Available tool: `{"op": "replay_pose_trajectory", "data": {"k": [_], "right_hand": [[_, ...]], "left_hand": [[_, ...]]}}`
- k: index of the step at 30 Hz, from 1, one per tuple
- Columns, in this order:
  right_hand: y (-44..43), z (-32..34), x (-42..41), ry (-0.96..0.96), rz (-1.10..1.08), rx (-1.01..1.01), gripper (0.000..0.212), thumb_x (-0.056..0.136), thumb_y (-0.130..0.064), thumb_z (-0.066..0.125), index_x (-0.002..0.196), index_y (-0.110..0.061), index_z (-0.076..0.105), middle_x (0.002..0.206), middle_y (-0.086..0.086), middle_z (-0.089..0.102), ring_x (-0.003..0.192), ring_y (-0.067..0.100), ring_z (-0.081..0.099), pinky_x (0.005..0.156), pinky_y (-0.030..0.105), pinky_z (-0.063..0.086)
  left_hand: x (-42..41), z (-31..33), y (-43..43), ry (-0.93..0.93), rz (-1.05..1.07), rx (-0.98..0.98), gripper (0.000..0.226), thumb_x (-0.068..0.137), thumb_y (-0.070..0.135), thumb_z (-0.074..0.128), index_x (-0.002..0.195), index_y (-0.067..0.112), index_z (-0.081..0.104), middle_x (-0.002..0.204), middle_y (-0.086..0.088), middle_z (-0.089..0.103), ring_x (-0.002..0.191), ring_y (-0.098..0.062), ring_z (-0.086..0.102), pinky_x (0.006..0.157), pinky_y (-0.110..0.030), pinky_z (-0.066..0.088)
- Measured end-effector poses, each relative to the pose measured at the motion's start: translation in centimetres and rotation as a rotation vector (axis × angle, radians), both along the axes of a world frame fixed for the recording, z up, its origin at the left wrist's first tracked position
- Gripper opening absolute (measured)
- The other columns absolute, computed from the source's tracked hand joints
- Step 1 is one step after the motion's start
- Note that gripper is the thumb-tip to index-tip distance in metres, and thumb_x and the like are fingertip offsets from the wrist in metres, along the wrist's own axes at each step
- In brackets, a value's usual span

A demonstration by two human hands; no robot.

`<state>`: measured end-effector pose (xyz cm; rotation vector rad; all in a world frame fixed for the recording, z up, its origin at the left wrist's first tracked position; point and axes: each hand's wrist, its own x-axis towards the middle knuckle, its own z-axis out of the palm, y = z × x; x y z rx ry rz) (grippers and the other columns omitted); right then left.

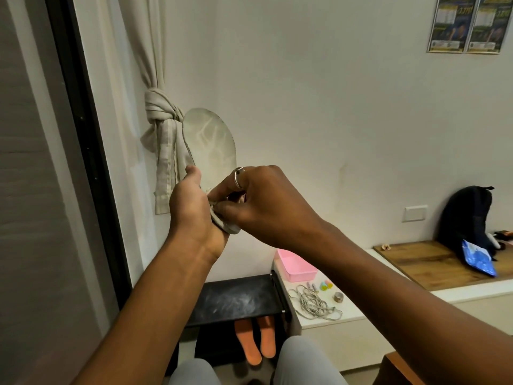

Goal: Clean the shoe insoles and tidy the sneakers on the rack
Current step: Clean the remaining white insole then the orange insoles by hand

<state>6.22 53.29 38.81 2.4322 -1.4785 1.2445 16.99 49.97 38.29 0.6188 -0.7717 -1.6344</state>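
The left hand [191, 207] grips the heel end of a pale insole [211, 140], holding it upright in front of the knotted curtain [162, 126]. The right hand [263, 201], a ring on one finger, pinches what may be a small white cloth [213, 209] against the insole's heel. Below, two orange insoles [256, 340] lie under the top shelf of the black rack [236, 301]. Two posters [466, 23] hang on the wall, their print too small to read.

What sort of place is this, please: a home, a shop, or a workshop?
Most likely a room in a home: a knotted curtain hangs by the wall, a low black shoe rack has orange insoles under it, and a backpack sits on a wooden bench.
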Motion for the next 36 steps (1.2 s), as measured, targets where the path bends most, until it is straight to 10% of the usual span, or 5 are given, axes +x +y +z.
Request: {"op": "replay_pose_trajectory", "data": {"k": [10,15,29,31,36], "right_hand": [[-0.4,0.2,0.6,0.038,-0.014,-0.043,0.019,0.090,-0.012,0.071,0.106,-0.018,0.080,0.095,-0.003,0.076,0.079,0.006,0.065,0.067,0.007,0.046],[-1.9,0.7,0.5,0.014,-0.067,-0.109,0.017,0.089,-0.013,0.074,0.103,-0.019,0.081,0.094,-0.002,0.075,0.081,0.011,0.066,0.072,0.022,0.053],[-0.1,-0.3,-0.8,-0.033,0.067,0.040,0.017,0.087,-0.008,0.076,0.102,-0.013,0.080,0.085,-0.008,0.071,0.066,-0.008,0.060,0.061,0.003,0.042],[-0.8,0.0,-0.5,0.017,0.016,-0.018,0.017,0.088,-0.011,0.075,0.103,-0.016,0.081,0.092,-0.003,0.075,0.073,0.000,0.064,0.065,0.008,0.047],[-2.8,0.5,-0.1,-0.017,-0.086,-0.119,0.015,0.088,-0.012,0.074,0.099,-0.019,0.082,0.090,-0.001,0.076,0.079,0.012,0.068,0.074,0.035,0.058]], "left_hand": [[0.5,-0.3,-1.2,0.011,-0.012,-0.030,0.059,0.104,0.060,0.031,0.120,0.011,0.060,0.074,-0.005,0.077,0.067,-0.018,0.076,0.104,-0.045,0.043],[0.1,-0.5,-1.2,0.013,0.022,-0.016,0.051,0.106,0.053,0.032,0.109,0.017,0.068,0.084,-0.004,0.077,0.079,-0.018,0.076,0.073,-0.035,0.056],[0.1,-0.4,-0.9,-0.053,0.024,-0.025,0.059,0.103,0.062,0.030,0.113,0.016,0.064,0.080,-0.006,0.073,0.075,-0.022,0.071,0.074,-0.035,0.054],[0.0,-0.5,-0.7,-0.030,0.002,-0.024,0.055,0.105,0.058,0.029,0.109,0.016,0.064,0.072,-0.004,0.075,0.066,-0.018,0.072,0.058,-0.027,0.054],[-0.5,-0.9,-0.6,0.020,0.026,-0.031,0.049,0.107,0.050,0.033,0.122,0.016,0.066,0.090,-0.006,0.078,0.082,-0.019,0.077,0.073,-0.036,0.056]]}}
